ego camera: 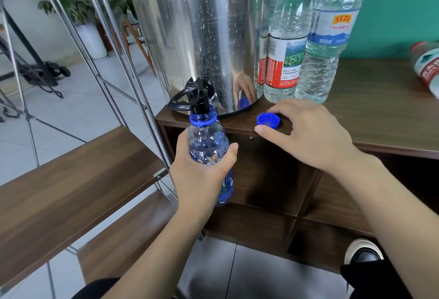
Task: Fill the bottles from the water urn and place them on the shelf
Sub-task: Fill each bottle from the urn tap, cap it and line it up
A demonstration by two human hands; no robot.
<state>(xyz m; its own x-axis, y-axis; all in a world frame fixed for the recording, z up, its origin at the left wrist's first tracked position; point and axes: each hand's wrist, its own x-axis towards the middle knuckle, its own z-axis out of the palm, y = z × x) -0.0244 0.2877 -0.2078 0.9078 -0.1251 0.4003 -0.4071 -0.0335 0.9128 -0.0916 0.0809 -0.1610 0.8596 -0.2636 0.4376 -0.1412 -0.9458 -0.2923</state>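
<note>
My left hand [202,168] grips a small blue bottle [207,142] and holds it upright with its open neck right under the black tap [198,95] of the steel water urn [197,33]. The urn stands on the brown cabinet top [380,108]. A blue cap [268,120] lies upside down on that top, at its front edge. My right hand [306,132] is around the cap, thumb and fingers on either side of it, seemingly touching it. Two clear bottles stand right of the urn: one with a red label [285,37] and one with a blue label [330,37].
A metal-framed shelf with brown wooden boards [78,180] stands to the left, its poles close to the urn. Another red-labelled bottle [427,68] lies on its side at the far right of the cabinet top. Open cabinet compartments sit below. My shoe [363,251] is on the floor.
</note>
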